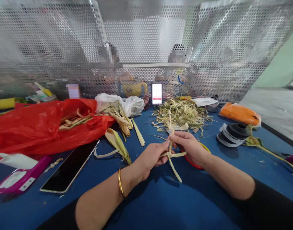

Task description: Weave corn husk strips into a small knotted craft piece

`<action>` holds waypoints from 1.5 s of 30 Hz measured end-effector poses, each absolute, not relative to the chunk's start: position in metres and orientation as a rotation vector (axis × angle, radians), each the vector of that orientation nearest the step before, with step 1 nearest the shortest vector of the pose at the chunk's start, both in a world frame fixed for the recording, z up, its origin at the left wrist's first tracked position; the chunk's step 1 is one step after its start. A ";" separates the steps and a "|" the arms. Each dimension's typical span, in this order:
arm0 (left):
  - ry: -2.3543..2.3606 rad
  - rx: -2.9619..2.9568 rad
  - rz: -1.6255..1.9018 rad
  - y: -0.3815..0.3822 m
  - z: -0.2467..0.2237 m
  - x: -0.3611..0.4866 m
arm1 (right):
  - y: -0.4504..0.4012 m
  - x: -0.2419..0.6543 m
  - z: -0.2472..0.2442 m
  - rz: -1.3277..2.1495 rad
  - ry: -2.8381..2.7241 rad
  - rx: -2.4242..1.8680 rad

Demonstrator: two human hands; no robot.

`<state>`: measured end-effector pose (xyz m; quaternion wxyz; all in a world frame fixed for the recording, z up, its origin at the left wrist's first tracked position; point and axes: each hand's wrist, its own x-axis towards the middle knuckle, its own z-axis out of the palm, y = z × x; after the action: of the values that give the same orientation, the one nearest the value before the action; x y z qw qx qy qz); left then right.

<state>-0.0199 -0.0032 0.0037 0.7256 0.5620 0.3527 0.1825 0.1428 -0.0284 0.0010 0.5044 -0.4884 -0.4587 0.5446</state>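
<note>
Between my hands is a cross-shaped piece of pale plant strips (169, 155), which look like dried corn husk, with one strip pointing up and others sticking out sideways and down. My left hand (148, 156) pinches it from the left at the crossing. The fingers of my right hand (187, 143) close on the upright strip near its top. Beneath my right hand lies a red and yellow ring-shaped thing (196, 164), partly covered. A loose husk (119, 145) rests on the blue table (170, 207) left of my hands.
Left are a red plastic bag (41, 127) with husks, a phone (70, 167), a white bottle (19, 160) and a purple case (29, 179). A pile of shredded husk (182, 113) lies behind my hands. Right stand a black-and-white spool (232, 134) and an orange packet (239, 114). A perforated metal screen (146, 35) rises behind.
</note>
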 end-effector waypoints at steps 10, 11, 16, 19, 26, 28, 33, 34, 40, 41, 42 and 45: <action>0.885 1.110 0.503 0.000 -0.001 -0.019 | -0.023 0.147 -0.005 0.657 -1.135 -1.413; 0.897 1.039 0.523 0.002 -0.001 -0.020 | -0.025 0.149 -0.002 0.420 -1.184 -1.429; 0.831 0.747 0.620 0.009 -0.001 -0.021 | -0.039 0.150 0.012 -0.295 -1.967 -1.194; 0.790 0.711 0.688 0.010 -0.003 -0.020 | -0.042 0.141 0.007 -0.344 -2.470 -1.035; 0.771 0.720 0.714 0.009 -0.007 -0.016 | -0.041 0.132 -0.005 -0.422 -2.533 -0.964; 0.769 0.724 0.726 0.008 -0.007 -0.014 | -0.044 0.131 -0.003 -0.388 -2.509 -0.951; 0.800 0.669 0.800 0.002 -0.008 -0.012 | -0.051 0.123 -0.005 -0.324 -2.502 -0.926; 0.813 0.652 0.807 0.001 -0.008 -0.012 | -0.051 0.121 -0.006 -0.319 -2.514 -0.919; 0.778 0.701 0.718 0.010 -0.005 -0.018 | -0.048 0.125 -0.006 -0.308 -2.390 -0.979; 0.769 0.700 0.715 0.013 -0.003 -0.019 | -0.046 0.129 -0.004 -0.327 -2.305 -1.034; 0.773 0.685 0.719 0.015 -0.001 -0.021 | -0.045 0.132 -0.003 -0.359 -2.204 -1.111; 0.829 0.643 0.710 0.019 0.004 -0.024 | -0.039 0.141 -0.002 -0.410 -1.990 -1.365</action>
<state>-0.0243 0.0188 0.0039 0.8060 0.3006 0.3872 0.3318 0.1414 -0.0387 -0.0015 0.3399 -0.5244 -0.7647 -0.1576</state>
